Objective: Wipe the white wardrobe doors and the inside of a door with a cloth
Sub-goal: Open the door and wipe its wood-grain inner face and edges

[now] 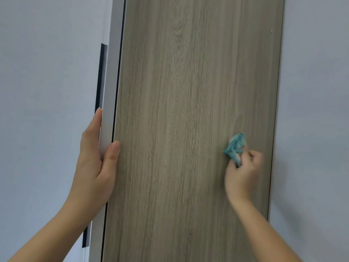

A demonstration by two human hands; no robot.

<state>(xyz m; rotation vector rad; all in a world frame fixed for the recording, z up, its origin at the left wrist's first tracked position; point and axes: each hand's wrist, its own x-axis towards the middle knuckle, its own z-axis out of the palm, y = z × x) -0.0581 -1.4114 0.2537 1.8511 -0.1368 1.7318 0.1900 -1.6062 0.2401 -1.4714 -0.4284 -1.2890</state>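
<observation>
Our left hand (98, 157) grips the door edge (108, 110); our right hand (243, 173) clutches the cloth (236, 146), wiping the wood-grain inside face (179, 110); lower panel seemingly remains.

The door's inside face (188, 129) shows matt grey-brown wood grain; the cloth (235, 146) is soft, crumpled teal fabric.

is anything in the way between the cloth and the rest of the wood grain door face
Nothing visible does. The right hand holds the blue cloth against the wood-grain door face, which shows no handle or fitting. The left hand grips the door's left edge, only its thumb lying on the face.
</observation>
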